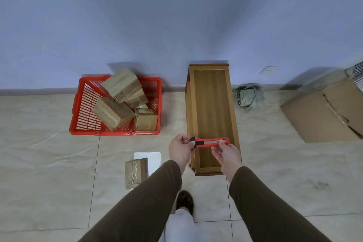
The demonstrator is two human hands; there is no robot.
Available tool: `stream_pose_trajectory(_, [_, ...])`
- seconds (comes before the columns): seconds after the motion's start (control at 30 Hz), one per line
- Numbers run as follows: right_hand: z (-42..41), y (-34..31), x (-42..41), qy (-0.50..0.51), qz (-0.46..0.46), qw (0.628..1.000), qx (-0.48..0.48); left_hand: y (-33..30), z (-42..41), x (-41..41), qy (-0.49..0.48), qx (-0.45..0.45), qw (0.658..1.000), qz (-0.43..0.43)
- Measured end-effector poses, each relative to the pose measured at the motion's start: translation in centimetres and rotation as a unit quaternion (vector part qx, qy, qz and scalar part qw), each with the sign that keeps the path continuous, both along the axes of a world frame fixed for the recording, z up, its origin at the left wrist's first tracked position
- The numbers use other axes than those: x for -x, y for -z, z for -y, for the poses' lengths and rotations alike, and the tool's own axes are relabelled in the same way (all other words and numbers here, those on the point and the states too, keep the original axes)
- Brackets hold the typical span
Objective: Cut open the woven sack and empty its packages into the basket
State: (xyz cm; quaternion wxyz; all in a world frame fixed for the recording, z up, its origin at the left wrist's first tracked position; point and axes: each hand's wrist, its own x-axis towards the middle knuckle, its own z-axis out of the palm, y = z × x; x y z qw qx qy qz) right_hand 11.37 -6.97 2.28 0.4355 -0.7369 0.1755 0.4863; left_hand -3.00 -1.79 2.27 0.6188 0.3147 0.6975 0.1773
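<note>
Both hands hold a red utility knife [211, 142] level above the near end of a wooden bench. My left hand [181, 150] pinches its black end, my right hand [227, 154] grips the other end from below. A red plastic basket [78, 112] stands on the floor by the wall at the left, with several brown taped packages [113, 113] piled in it. The grey-green woven sack [249, 97] lies crumpled by the wall, right of the bench. One brown package [135, 172] lies on the floor near my left sleeve, partly on a white sheet [152, 158].
The long wooden bench [211, 104] runs from the wall toward me between basket and sack. A large cardboard box [330, 112] sits at the far right. My slippered foot [184, 200] shows below the hands. The floor is pale tile.
</note>
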Motion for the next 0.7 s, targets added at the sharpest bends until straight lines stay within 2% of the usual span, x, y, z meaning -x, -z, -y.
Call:
stream_pose_trajectory(0.17, [-0.1,3.9,-0.8,-0.005,0.012,1.0,0.025,4.3,-0.2,-1.1,0.023,0.001,0.999,-0.037])
stream_pose_trajectory(0.37, [0.0,6.5,-1.3,-0.021,0.024,0.998,0.055,6.5,-0.3,-1.7,0.032,0.015,0.998,-0.048])
stream_pose_trajectory(0.6, [0.1,5.7,-1.2,-0.066,-0.018,0.994,0.088,5.8,-0.1,-1.7,0.068,0.037,0.995,-0.06])
stream_pose_trajectory(0.7, [0.0,3.9,-0.6,-0.071,-0.006,0.993,0.094,3.8,0.2,-1.3,0.074,0.039,0.994,-0.063])
